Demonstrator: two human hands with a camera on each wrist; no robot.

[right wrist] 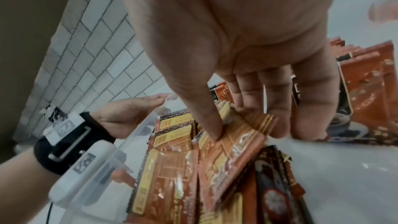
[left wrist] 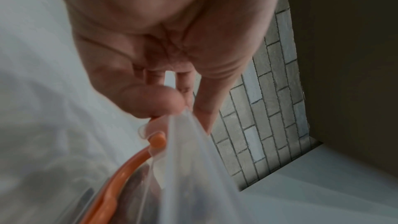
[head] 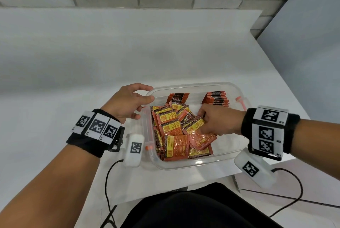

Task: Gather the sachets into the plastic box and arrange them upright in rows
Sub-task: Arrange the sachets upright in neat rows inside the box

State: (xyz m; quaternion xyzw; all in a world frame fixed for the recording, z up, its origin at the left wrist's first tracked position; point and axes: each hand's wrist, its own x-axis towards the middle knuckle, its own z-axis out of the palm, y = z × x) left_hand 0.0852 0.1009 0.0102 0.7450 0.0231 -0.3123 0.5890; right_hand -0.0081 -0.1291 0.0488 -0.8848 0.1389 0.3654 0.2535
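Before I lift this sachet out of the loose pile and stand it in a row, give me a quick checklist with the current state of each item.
1. Right hand has a sachet pinched between thumb and fingers: ok.
2. Only one sachet in the pinch: cannot tell, others overlap beneath it.
3. Left hand steadies the plastic box at its far left corner: ok, thumb on the rim.
4. Upright rows at the far wall are standing: ok.
5. Bare floor between the rows and the loose pile for placing: ok.
6. All sachets gathered into the box: ok, none seen on the table.
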